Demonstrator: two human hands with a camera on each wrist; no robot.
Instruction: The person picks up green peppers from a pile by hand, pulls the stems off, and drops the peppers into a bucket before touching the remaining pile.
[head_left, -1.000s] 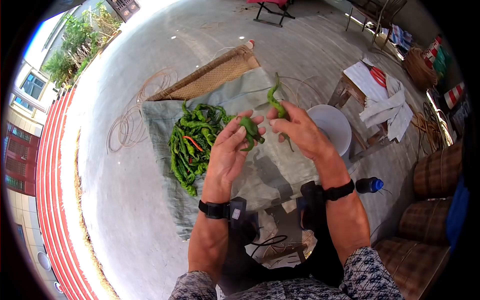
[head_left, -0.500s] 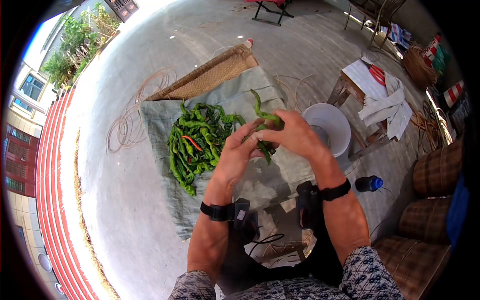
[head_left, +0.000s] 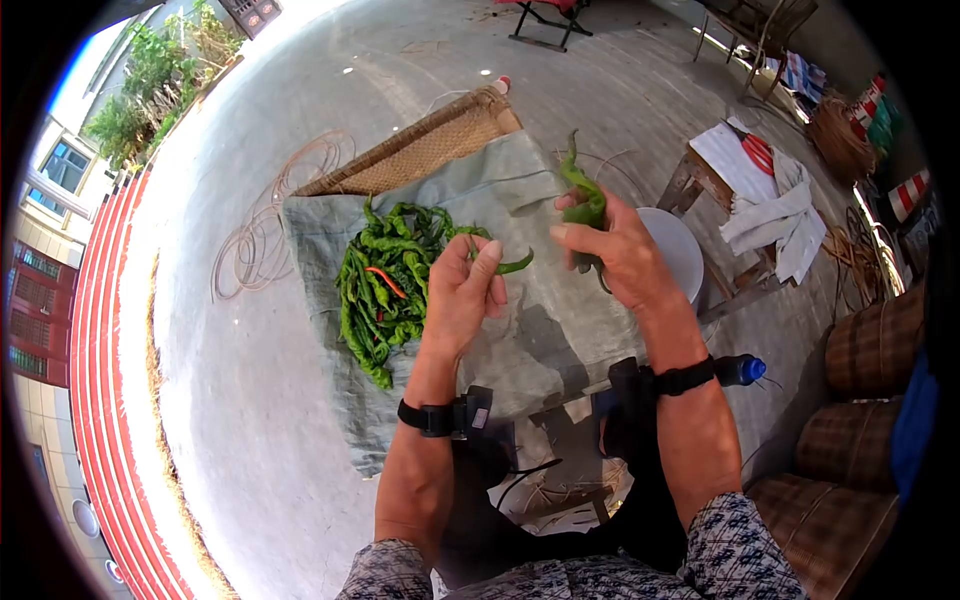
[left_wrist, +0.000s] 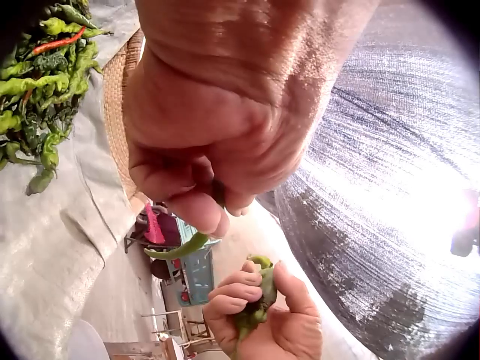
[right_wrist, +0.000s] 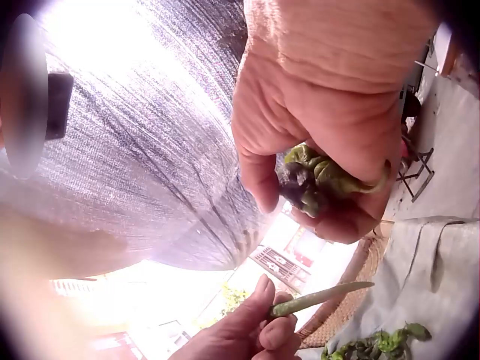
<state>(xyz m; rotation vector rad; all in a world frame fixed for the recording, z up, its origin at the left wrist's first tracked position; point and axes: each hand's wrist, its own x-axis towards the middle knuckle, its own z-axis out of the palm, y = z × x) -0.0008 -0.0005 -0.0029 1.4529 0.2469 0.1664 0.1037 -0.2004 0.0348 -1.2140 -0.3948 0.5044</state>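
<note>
While a slender green pepper (head_left: 517, 264) is pinched between thumb and fingers by the narrow left grip (head_left: 463, 295), its tip pointed towards the other side, a cluster of curled peppers (head_left: 588, 205) is held by the right grip (head_left: 628, 255), with fingers curled around it. The two are kept apart above a grey-green sheet (head_left: 490, 190), by which a woven tray (head_left: 430, 147) is partly covered. On the sheet, just beside the left grip, a heap of green peppers (head_left: 400, 260) is piled, and a red pepper (head_left: 386, 281) is seen among them. A pale bucket (head_left: 677, 250) is partly hidden by the right arm.
</note>
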